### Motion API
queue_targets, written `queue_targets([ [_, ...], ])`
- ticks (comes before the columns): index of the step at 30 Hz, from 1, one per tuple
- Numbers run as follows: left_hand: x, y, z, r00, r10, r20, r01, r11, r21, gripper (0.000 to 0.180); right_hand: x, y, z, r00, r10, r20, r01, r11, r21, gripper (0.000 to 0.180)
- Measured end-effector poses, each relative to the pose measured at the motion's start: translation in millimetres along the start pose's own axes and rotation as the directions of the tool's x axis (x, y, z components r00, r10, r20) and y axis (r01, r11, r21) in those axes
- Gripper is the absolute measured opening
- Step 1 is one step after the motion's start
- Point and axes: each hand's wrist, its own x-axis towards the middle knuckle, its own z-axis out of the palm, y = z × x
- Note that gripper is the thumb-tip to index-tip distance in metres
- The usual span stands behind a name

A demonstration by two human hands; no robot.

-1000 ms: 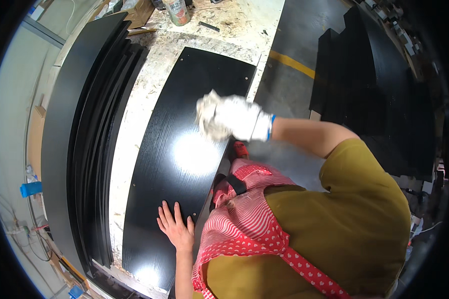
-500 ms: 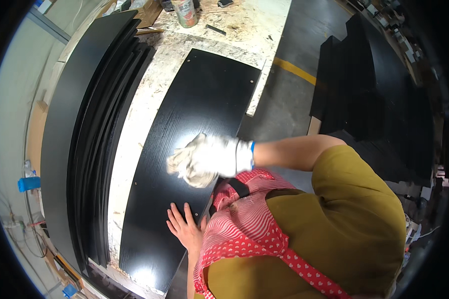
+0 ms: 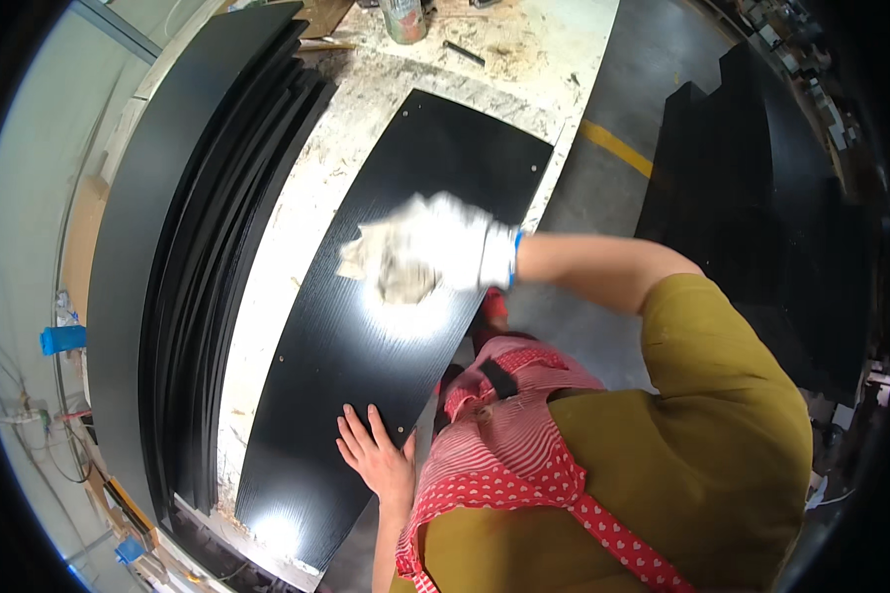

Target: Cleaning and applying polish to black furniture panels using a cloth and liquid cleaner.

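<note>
A long black wood-grain board [image 3: 351, 341] with small round fittings near its corners lies flat before me on a pale, stained worktable. Bare and with fingers spread, my left hand [image 3: 378, 457] rests on the board's near right part, close to its edge. My right hand [image 3: 457, 242], in a white knit glove with a blue cuff, is closed around a crumpled off-white rag [image 3: 398, 262]. The rag is over the middle of the board, slightly blurred by motion. It covers part of the board, and the glove hides most of its right side.
To the left stands a row of black boards [image 3: 183, 247] on edge. A can [image 3: 403, 20] and a thin dark strip [image 3: 464, 52] lie at the table's far end. More black panels [image 3: 752, 227] are stacked on the right, past a grey floor with a yellow line [image 3: 618, 146].
My right hand has moved the rag farther up the board, away from me. My left hand stays on the board. The whole view has shifted slightly.
</note>
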Motion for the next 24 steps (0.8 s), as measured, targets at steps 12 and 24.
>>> queue_targets([
  [12, -8, -3, 5, 0.999, -0.008, -0.035, 0.007, 1.000, -0.004, 0.084, 44, 97, -118, 0.555, 0.726, 0.407, -0.670, 0.100, 0.735, 0.044],
  [24, -26, -7, -4, 0.953, 0.174, -0.249, -0.155, 0.984, 0.091, 0.052, -11, 97, -155, 0.444, 0.756, 0.480, -0.449, -0.276, 0.850, 0.033],
])
